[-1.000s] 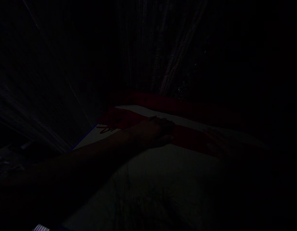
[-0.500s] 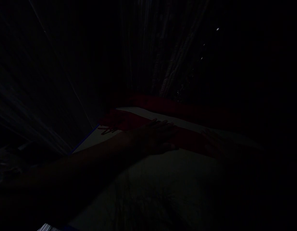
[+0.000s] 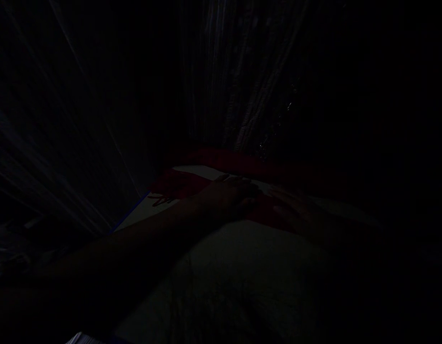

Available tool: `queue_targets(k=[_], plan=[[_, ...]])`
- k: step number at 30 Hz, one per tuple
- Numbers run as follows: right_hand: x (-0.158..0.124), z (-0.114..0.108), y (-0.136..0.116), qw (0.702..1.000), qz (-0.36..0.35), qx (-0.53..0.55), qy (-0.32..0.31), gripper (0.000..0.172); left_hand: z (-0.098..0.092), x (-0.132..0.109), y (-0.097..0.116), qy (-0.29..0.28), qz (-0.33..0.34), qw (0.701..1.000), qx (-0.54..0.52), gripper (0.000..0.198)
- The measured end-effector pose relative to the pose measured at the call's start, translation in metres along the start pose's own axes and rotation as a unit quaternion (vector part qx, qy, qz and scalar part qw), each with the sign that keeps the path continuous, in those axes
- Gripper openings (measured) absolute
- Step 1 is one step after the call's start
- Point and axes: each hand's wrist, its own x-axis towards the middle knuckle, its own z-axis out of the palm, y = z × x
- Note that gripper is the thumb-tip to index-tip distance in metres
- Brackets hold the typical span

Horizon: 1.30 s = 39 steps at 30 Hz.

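The view is very dark. A strip of red cloth [image 3: 267,212] lies across a pale flat surface [image 3: 235,248], with loose red ends [image 3: 160,198] at its left. My left hand [image 3: 231,193] rests palm down on the cloth, its fingers pointing right and not gripping anything I can see. Close by on the right, my right hand [image 3: 292,205] lies on the same cloth with fingers stretched out, its wrist lost in shadow. More red cloth [image 3: 221,157] runs along the far side, with a pale gap between.
Hanging threads or folds [image 3: 246,110] rise behind the cloth. On the left stands a dim streaked sheet or curtain [image 3: 88,119]. A blue edge [image 3: 130,211] borders the pale surface. Small glints [image 3: 263,148] show at the back.
My right hand has moved left over the cloth, nearer my left hand. My left hand's fingers have drawn in slightly. The view has shifted a little.
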Motion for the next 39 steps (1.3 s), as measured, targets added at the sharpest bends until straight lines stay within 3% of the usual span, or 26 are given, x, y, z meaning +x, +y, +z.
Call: queue_targets(k=[4,14,24,39], plan=[[0.019,0.018,-0.010,0.997,-0.002,0.061,-0.041,0.068,0.007,-0.001,-0.003,-0.020,-0.024,0.999,0.012,0.063],[0.012,0.018,-0.017,0.995,-0.013,-0.032,-0.091,0.072,0.010,-0.007,-0.003,-0.061,-0.031,0.997,0.023,0.069],[0.011,0.021,-0.014,0.993,-0.013,-0.074,-0.090,0.075,0.010,-0.007,-0.005,-0.099,-0.037,0.994,0.027,0.082],[0.008,0.020,-0.017,0.993,-0.019,-0.081,-0.080,0.075,0.010,-0.007,-0.004,-0.096,-0.037,0.994,0.023,0.081]])
